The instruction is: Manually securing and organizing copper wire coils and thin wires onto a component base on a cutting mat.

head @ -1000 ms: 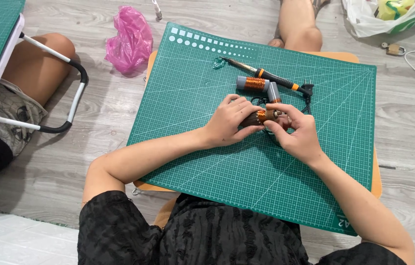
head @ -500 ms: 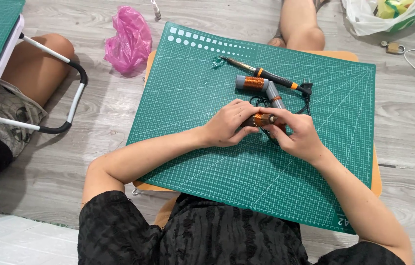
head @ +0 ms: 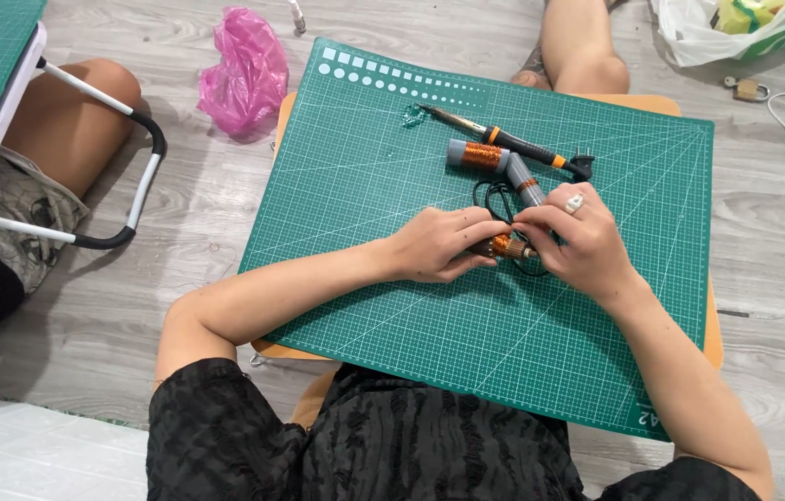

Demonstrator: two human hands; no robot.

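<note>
A pink bag (head: 246,82) lies on the floor off the mat's (head: 383,176) far left corner. Near the mat's middle, the left hand (head: 437,243) pinches one end of a small copper-wound coil (head: 502,247), steadying it low over the mat. The right hand (head: 580,239) pinches the other end, fingertips closed on it. Beyond, toward the far edge, lie a soldering iron (head: 504,141) and two grey coils (head: 485,158), within reach.
</note>
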